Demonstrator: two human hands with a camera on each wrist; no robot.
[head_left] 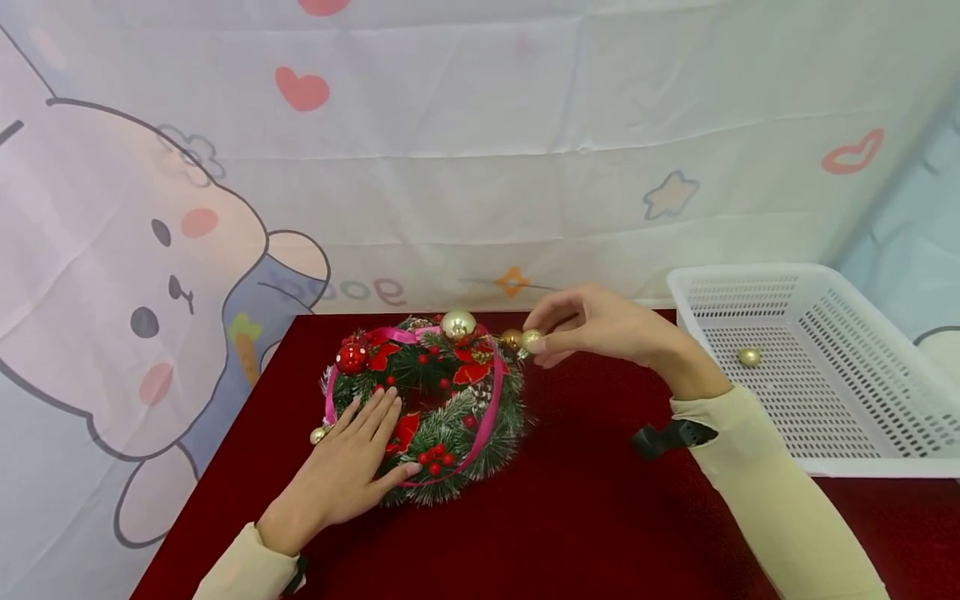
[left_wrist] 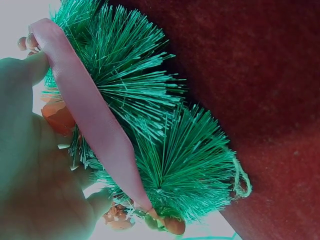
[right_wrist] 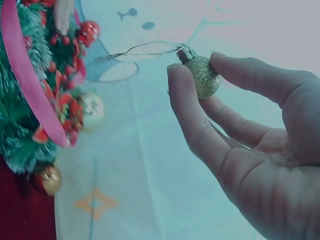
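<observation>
A green wreath (head_left: 453, 417) with red flowers, berries and a pink ribbon (head_left: 492, 408) lies on the red cloth. My left hand (head_left: 341, 467) rests on its near left side, fingers stretched out. Between thumb and fingers, my right hand (head_left: 603, 329) pinches a small glittery gold bauble (right_wrist: 206, 82) just off the wreath's right edge. A thin wire loop (right_wrist: 150, 43) extends from the bauble's silver cap. Fixed around the wreath are a larger pale gold bauble (head_left: 458, 323), a spotted red bauble (head_left: 352, 358), a bronze bauble (head_left: 512, 337) and a small gold one (head_left: 318, 435).
On the right stands a white perforated plastic basket (head_left: 870, 467), with a gold bauble (head_left: 748, 357) inside. Dark red cloth (head_left: 585, 508) covers the table. A printed curtain (head_left: 480, 200) hangs directly behind the table's back edge.
</observation>
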